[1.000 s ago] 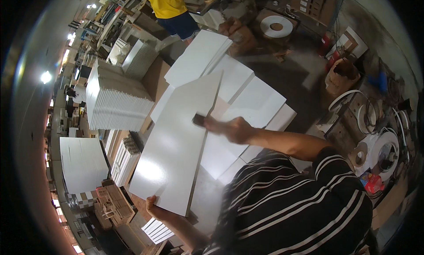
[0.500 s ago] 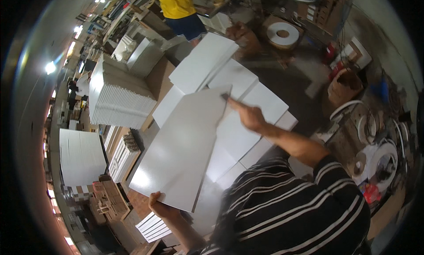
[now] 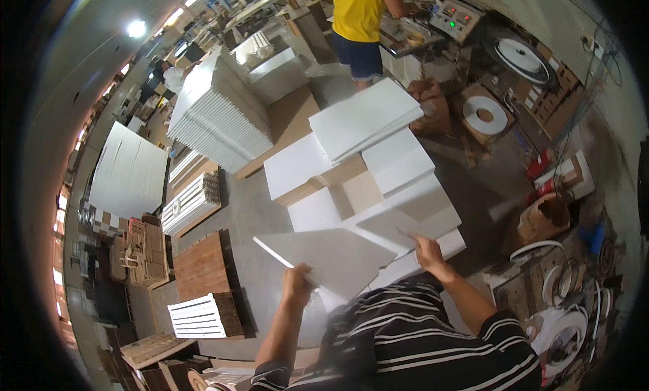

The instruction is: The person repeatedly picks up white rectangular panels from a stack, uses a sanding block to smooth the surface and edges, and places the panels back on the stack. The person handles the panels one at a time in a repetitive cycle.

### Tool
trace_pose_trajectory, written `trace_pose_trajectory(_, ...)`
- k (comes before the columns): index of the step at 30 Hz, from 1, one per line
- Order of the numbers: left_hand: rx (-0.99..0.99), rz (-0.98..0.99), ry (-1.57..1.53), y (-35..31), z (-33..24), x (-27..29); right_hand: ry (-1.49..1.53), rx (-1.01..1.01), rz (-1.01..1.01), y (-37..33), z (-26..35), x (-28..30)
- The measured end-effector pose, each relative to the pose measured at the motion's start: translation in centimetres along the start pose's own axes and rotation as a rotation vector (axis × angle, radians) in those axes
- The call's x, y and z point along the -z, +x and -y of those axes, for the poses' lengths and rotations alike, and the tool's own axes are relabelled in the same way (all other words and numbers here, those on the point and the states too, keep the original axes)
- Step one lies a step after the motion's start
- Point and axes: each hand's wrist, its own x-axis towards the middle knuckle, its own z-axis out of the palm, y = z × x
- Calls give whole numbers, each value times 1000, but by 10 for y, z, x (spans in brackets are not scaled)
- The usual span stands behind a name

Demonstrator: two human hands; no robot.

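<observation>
My left hand (image 3: 296, 284) is closed round the left edge of a white panel (image 3: 331, 259), which is held tilted in front of my body. Its thin white edge faces left. Near the panel's right corner is my right hand (image 3: 430, 254), fingers pinched on a small thin tool (image 3: 404, 234) whose kind is too small to make out. Beneath and beyond the panel lie stacks of white boards (image 3: 399, 157), with an open gap between them showing tan sides. A couple of loose boards (image 3: 365, 117) rest across the far stack.
A tall stack of white panels (image 3: 220, 117) stands far left, with bundled white strips (image 3: 193, 201) nearer. A brown board (image 3: 203, 264) lies on the floor at left. Rolls of white edging (image 3: 485, 115) sit at right. A person in a yellow top (image 3: 357, 15) stands at the back.
The view has swung, showing more of the left floor. The panel has turned and come closer to my body. My right hand with the small tool has drawn nearer to me.
</observation>
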Motion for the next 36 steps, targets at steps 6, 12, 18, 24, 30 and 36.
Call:
trace_pose_trajectory(6, 1, -81, 181, 36, 57, -8, 34, -44, -40, -28, 12, 3)
trace_pose_trajectory(12, -515, -149, 383, 26, 59, -42, 180, -455, 189, -39, 13, 11)
trace_pose_trajectory(18, -972, -350, 1217, -1, 26, -71, 128, -393, 160, -37, 8, 22)
trace_pose_trajectory(24, -1314, 455, 1514, 1, 5, -73, 151, -440, 139, -35, 5, 31)
trace_pose_trajectory(30, -1271, 893, 1849, 23, -19, -71, 192, -518, 40, -40, 5, 38)
trace_pose_trajectory(36, -971, 989, 2200, 53, -39, -81, 249, -478, -51, -59, -10, 39)
